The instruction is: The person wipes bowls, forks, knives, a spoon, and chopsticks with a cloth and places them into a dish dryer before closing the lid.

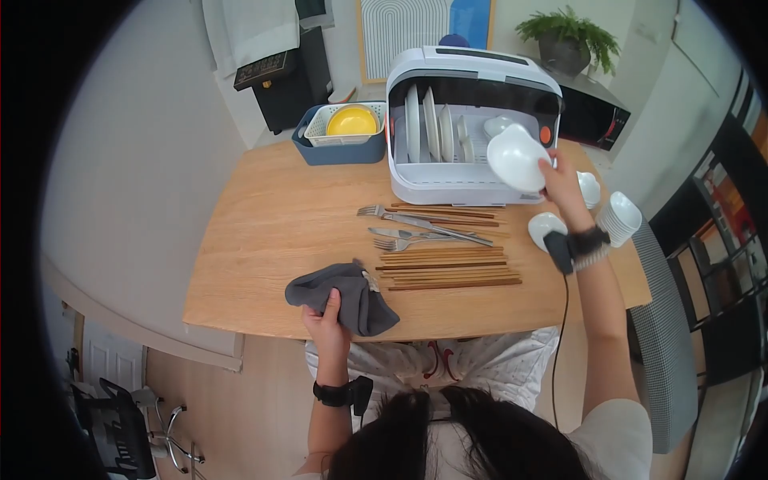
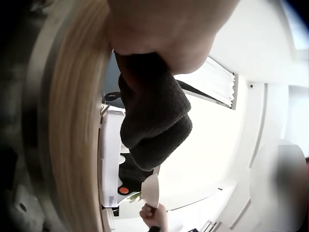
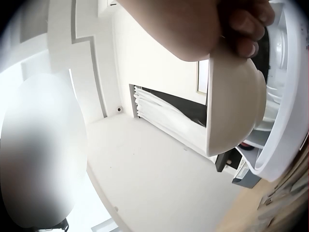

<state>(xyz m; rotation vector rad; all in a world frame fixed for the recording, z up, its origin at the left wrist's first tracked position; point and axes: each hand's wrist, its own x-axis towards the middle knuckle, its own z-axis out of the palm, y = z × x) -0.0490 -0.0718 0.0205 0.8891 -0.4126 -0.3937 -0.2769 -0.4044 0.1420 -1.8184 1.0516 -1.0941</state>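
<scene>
My left hand [image 1: 326, 324] grips a dark grey cloth [image 1: 356, 304] over the front edge of the table, thumb on top of it. In the left wrist view the cloth [image 2: 154, 121] hangs folded below the hand. My right hand [image 1: 563, 186] pinches a white bowl [image 1: 516, 158] by its rim, tilted, at the right front of an open white dish cabinet [image 1: 448, 188]. From the right wrist the bowl [image 3: 234, 101] shows side-on, with fingers curled at its edge. Plates [image 1: 432, 124] stand upright inside the cabinet, and another white dish [image 1: 498, 126] sits behind the held bowl.
Chopsticks [image 1: 448, 268] and several forks and knives [image 1: 436, 226] lie mid-table. On the right stand a white bowl [image 1: 546, 228], a stack of white cups [image 1: 620, 218] and more white dishes [image 1: 589, 190]. A blue basin [image 1: 344, 154] holds a white basket with a yellow bowl [image 1: 352, 122].
</scene>
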